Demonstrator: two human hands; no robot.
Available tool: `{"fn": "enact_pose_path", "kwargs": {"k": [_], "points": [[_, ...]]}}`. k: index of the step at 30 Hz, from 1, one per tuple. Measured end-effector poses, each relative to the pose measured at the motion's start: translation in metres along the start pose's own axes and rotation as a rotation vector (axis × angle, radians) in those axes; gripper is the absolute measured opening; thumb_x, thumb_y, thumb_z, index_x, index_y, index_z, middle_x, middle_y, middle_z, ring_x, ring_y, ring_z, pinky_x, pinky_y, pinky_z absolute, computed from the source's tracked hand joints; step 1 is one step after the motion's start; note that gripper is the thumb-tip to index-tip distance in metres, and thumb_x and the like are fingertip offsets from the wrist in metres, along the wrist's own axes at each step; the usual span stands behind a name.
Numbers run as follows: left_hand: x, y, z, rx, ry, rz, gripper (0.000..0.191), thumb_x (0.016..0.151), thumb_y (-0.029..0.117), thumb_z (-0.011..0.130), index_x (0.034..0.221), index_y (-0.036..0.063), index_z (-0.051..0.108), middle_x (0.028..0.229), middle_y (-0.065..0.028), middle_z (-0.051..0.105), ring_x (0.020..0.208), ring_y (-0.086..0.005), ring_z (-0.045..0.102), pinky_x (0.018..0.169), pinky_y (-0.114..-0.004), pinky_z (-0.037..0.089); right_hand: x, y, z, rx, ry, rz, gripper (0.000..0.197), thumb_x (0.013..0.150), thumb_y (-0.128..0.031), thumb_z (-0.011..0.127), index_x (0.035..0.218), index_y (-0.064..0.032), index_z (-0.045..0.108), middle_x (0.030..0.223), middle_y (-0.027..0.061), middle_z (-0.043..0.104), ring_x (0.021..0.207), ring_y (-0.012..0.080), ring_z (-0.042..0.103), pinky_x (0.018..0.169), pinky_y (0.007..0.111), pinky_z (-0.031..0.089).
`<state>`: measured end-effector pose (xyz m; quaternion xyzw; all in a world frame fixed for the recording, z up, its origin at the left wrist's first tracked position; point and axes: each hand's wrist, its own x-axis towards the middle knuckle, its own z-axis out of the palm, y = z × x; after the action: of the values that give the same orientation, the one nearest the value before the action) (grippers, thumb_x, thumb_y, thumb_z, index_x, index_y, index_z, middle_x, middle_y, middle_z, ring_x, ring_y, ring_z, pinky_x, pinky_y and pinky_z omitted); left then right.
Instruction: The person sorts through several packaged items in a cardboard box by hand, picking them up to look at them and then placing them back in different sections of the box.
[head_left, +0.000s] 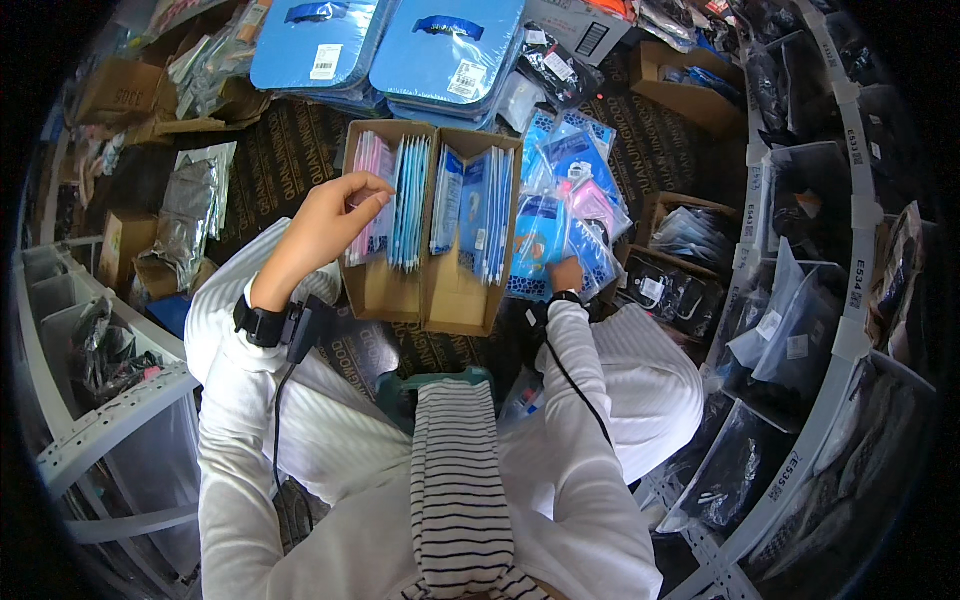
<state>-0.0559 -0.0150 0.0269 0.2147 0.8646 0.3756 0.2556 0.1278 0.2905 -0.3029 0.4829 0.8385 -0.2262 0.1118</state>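
Note:
My left hand (330, 217) is over the left cardboard box (386, 296), fingers curled and thumb a little apart, with nothing visible in it. Its fingertips are at the tops of pink plastic packets (373, 161), which stand on edge beside light-blue packets (411, 199). The adjoining cardboard box (461, 304) holds darker blue packets (476, 206), also upright. To its right, my right hand (566, 274) rests at the lower edge of a loose pile of blue packets (536, 225). Its fingertips are hidden, so I cannot tell whether it grips one. A pink packet (596, 206) lies in that pile.
Shrink-wrapped stacks of blue boards (319, 52) with handles stand beyond the boxes. Shelves with clear bins (806, 187) curve along the right, and a white rack (120, 409) is at the left. Small cardboard boxes (686, 202) sit near my right knee.

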Motion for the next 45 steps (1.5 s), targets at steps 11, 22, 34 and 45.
{"fn": "enact_pose_path", "kwargs": {"k": [11,22,34,45], "points": [[0.0,0.007,0.001,0.003,-0.004,0.015,0.019,0.084,0.014,0.05,0.095,0.0001,0.057,0.082,-0.0054,0.06,0.072,-0.0103,0.052,0.065,-0.023,0.041,0.017,0.027,0.02,0.063,-0.081,-0.166,0.028,0.064,-0.023,0.06,0.08,0.0006,0.058,0.08,0.0228,0.059,0.076,0.0379,0.057,0.068,0.044,0.046],[-0.009,0.019,-0.009,-0.059,0.095,0.248,0.021,0.084,0.017,0.051,0.094,0.0,0.057,0.08,-0.0052,0.06,0.069,-0.0088,0.051,0.063,-0.022,0.041,-0.005,-0.044,-0.064,-0.204,0.055,-0.309,0.023,0.065,-0.022,0.055,0.073,-0.0027,0.064,0.077,0.0211,0.06,0.075,0.0367,0.059,0.067,0.041,0.048],[-0.025,0.013,-0.033,-0.112,0.174,0.257,0.025,0.081,0.02,0.053,0.095,0.0002,0.058,0.087,-0.0069,0.061,0.076,-0.0123,0.054,0.068,-0.024,0.043,-0.082,-0.126,-0.242,-0.029,-0.012,-0.456,0.035,0.065,-0.028,0.061,0.093,-0.0069,0.064,0.079,0.0182,0.062,0.077,0.0304,0.061,0.069,0.036,0.047],[-0.005,-0.01,0.01,0.079,0.011,0.147,0.046,0.083,0.034,0.051,0.107,-0.0048,0.052,0.099,-0.0196,0.058,0.09,-0.0256,0.056,0.077,-0.032,0.042,-0.136,-0.16,-0.267,0.736,-0.575,-0.52,0.022,0.078,-0.015,0.06,0.095,-0.0014,0.063,0.075,0.0011,0.062,0.064,0.0064,0.054,0.058,0.02,0.042]]}}
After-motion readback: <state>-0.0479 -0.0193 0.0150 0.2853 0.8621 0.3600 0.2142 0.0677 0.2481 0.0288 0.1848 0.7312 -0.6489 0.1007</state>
